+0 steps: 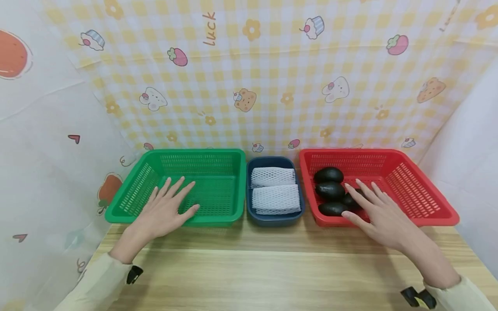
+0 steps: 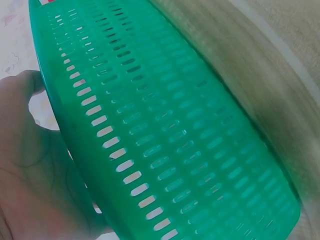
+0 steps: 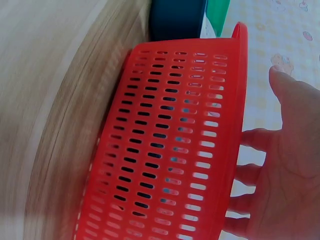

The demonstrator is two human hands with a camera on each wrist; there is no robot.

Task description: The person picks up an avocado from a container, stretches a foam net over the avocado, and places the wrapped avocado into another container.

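Observation:
My left hand is spread over the front left of a green plastic basket, its fingers straight and holding nothing. Over the red basket my right hand reaches with extended fingers, also holding nothing. Several dark avocados lie at the left side of the red basket, one partly hidden behind the right fingers. Between the baskets stands a dark blue tray with white foam net sleeves in two stacks. Both wrist views show a palm beside the outer basket wall.
A wooden table carries the containers in one row. Behind them hangs a yellow checked cloth, close to the baskets' back rims. White cloth walls off the left side, and another pale sheet the right.

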